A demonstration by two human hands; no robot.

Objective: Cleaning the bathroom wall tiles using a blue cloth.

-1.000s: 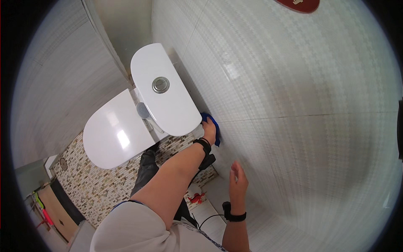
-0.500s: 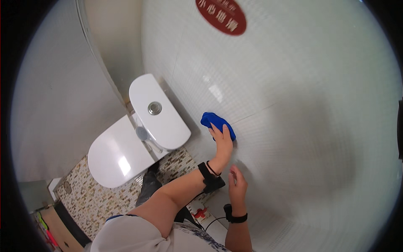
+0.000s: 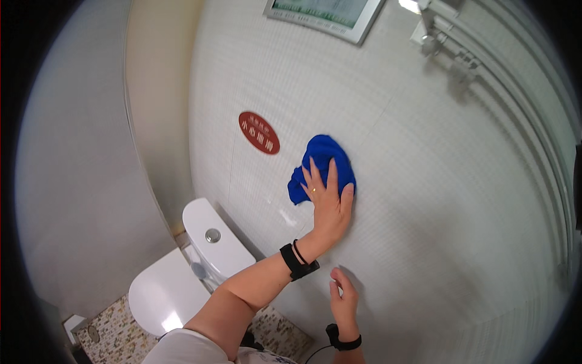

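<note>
My left hand (image 3: 329, 203) presses a blue cloth (image 3: 327, 162) flat against the pale tiled wall (image 3: 388, 200), its fingers spread over the bunched fabric. A ring and a black wrist strap are on that hand and arm. Lower down, my right hand (image 3: 344, 300) is beside the wall with nothing in it; its fingers are loosely bent and the thumb stands apart. I cannot tell whether it touches the tiles. An oval red sign (image 3: 259, 133) with white lettering is on the wall just left of the cloth.
A white toilet with a tank (image 3: 219, 239) and a closed lid (image 3: 167, 291) stands at lower left on mosaic floor (image 3: 115, 333). Higher up are a framed panel (image 3: 327, 18) and metal rails with fittings (image 3: 467, 57). A grey partition (image 3: 79, 170) is at the left.
My left hand has moved up the wall with the cloth, which is now more spread out. The view has shifted upward, bringing the framed panel and rails in. My right hand remains empty.
</note>
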